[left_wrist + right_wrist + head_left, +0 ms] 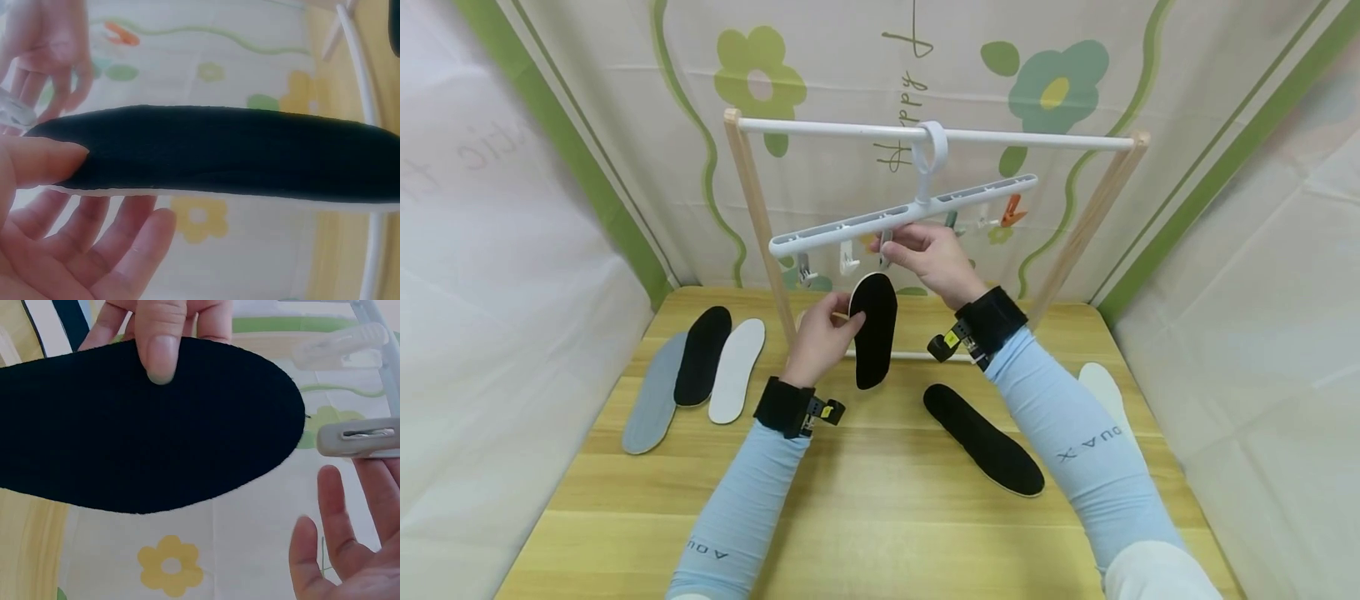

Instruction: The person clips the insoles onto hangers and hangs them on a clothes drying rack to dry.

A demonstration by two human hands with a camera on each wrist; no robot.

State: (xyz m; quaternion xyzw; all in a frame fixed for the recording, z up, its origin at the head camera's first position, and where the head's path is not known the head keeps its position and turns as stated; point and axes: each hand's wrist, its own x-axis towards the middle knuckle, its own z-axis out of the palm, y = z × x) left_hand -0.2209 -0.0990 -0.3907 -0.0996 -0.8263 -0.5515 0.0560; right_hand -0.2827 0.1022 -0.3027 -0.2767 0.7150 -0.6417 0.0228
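My left hand (824, 335) pinches a black insole (874, 333) near its upper end, thumb on the dark face and fingers behind. The insole hangs upright, toe up, with a pale edge along its side in the left wrist view. Just above its top, my right hand (942, 262) grips a grey clip (886, 247) under a white hanger (842, 227). In the right wrist view, that clip (357, 439) points at the insole's rounded end, with a small gap between them. The hanger hooks over a white rail (827, 128).
Left on the wooden table (850, 508) lie a grey insole (651, 408), a black one (702, 358) and a white one (736, 371). Another black insole (985, 440) lies right of centre, a white one (1103, 386) beside my right sleeve. An orange clip (1012, 212) hangs farther along.
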